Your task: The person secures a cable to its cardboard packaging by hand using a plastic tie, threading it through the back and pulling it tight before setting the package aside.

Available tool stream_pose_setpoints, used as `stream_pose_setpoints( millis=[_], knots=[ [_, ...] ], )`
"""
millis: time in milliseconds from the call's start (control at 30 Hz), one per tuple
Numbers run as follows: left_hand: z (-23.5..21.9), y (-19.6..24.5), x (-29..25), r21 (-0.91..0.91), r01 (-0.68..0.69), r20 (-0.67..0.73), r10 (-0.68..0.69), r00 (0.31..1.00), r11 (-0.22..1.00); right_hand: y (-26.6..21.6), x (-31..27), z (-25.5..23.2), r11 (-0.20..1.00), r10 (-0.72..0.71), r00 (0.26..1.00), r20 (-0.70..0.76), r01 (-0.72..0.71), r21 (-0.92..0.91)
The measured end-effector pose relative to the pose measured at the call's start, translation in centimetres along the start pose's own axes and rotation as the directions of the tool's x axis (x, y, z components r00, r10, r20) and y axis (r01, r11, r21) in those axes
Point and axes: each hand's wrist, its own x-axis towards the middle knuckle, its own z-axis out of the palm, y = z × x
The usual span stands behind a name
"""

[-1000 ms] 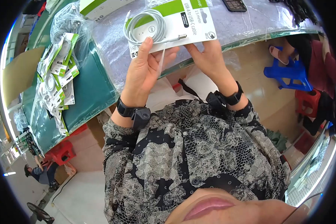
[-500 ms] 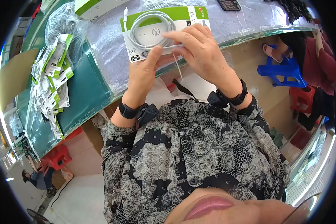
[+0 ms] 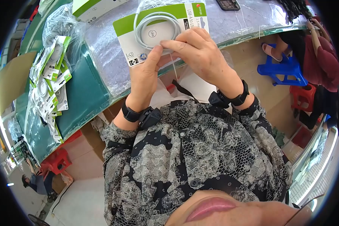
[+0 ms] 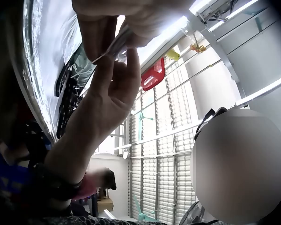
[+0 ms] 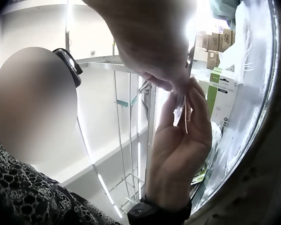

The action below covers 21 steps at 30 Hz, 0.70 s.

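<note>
A white and green card (image 3: 126, 43) printed "USB-A to US…" is held up at the table's front edge. On its face lies a coiled white cable (image 3: 138, 32). My left hand (image 3: 144, 77) grips the card's lower edge, thumb in front and other fingers behind. With bent fingers, my right hand (image 3: 202, 56) pinches the cable at the coil's lower right, its fingertips meeting the left thumb. The plug at that end is hidden under this hand. A thin white strip (image 3: 174, 67) hangs below the card; it also shows between the hands in the right wrist view (image 5: 186, 115).
Several carded cables (image 3: 51, 84) lie piled on the green table part (image 3: 77, 86) at left, beside clear plastic bags (image 3: 64, 24). A green and white box (image 3: 98, 9) stands behind, and a black phone-like object (image 3: 228, 4) lies farther right. A person sits by a blue stool (image 3: 282, 71).
My right hand has moved from the card's right edge onto the cable's lower part, covering the plug. The card has shifted left and tilted. My left thumb has come to the coil's lower edge.
</note>
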Motion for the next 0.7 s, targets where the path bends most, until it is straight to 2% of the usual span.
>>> stream_pose_setpoints(
  millis=[67, 267, 367, 467, 600, 700],
  knots=[
    [-0.1, 0.1, 0.1, -0.085, 0.029, -0.02, -0.031, 0.999, 0.996, 0.1, -0.1, 0.1, 0.999, -0.04, 0.999, -0.012, 0.04, -0.002],
    [-0.2, 0.2, -0.1, -0.026, 0.037, -0.022, -0.037, 0.999, 0.999, 0.5, -0.9, 0.5, 0.975, -0.219, 0.975, -0.037, 0.218, -0.038],
    [-0.4, -0.5, -0.1, 0.019, -0.011, -0.051, 0.012, 0.999, 1.0, 0.8, -0.6, 0.5, 0.989, -0.144, 0.982, -0.121, 0.148, 0.019],
    [-0.7, -0.7, -0.3, 0.263, -0.074, -0.064, 0.094, 0.993, 0.962, 0.7, -0.6, 0.7, 0.995, -0.082, 0.983, -0.164, 0.09, 0.042],
    [-0.4, -1.2, -0.6, 0.341, -0.124, -0.107, 0.17, 0.98, 0.932, 0.2, -1.0, 1.4, 0.998, -0.027, 0.984, -0.177, 0.037, 0.053],
    [0.3, -1.0, -0.7, 0.295, -0.154, -0.135, 0.201, 0.97, 0.943, 0.1, -1.1, 1.8, 0.996, -0.019, 0.98, -0.196, 0.037, 0.087]
  ],
)
